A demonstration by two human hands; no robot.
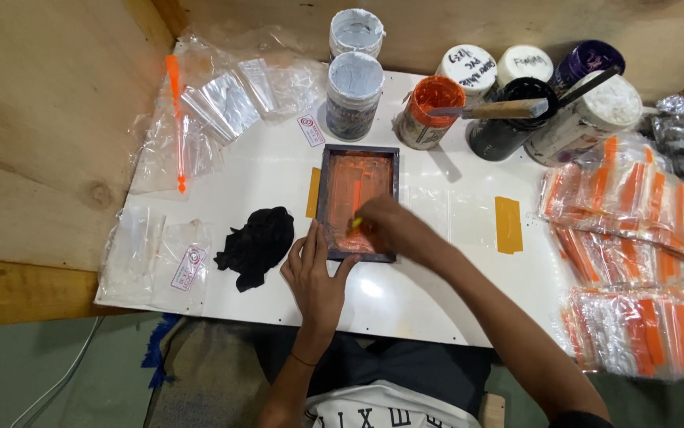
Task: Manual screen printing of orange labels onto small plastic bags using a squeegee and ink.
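Frame handling: the small screen-printing frame (357, 201) looked light and stiff at its dark wooden border, but the mesh inside seemed thin and easy to damage, so I judged the border was the safe place to take hold of it, not the middle.
Frame surface: the mesh was wet with orange ink, so it was probably slippery and would stain fingers.
Frame look: a dark rectangular border around an orange-coated panel, with paler shapes showing faintly in the ink.
Frame place: it lay flat on the white table (405, 301), in the middle, just in front of the row of ink jars; a yellow tape strip (313, 192) was touching its left side.
Left hand (316, 273): it lay flat with fingers spread, pressing on the lower left corner of the frame.
Right hand (393, 227): its fingers were closed around a small tool with a yellow tip (355, 223), which rested on the mesh; the rest of the tool was hidden.
Nearby left: a black rag (256, 244) lay near the frame, and clear plastic bags (215, 103) lay further back.
Nearby right: the open orange ink jar (429, 111) stood behind the frame, and stacks of bags with orange stripes (635, 238) lay well apart.
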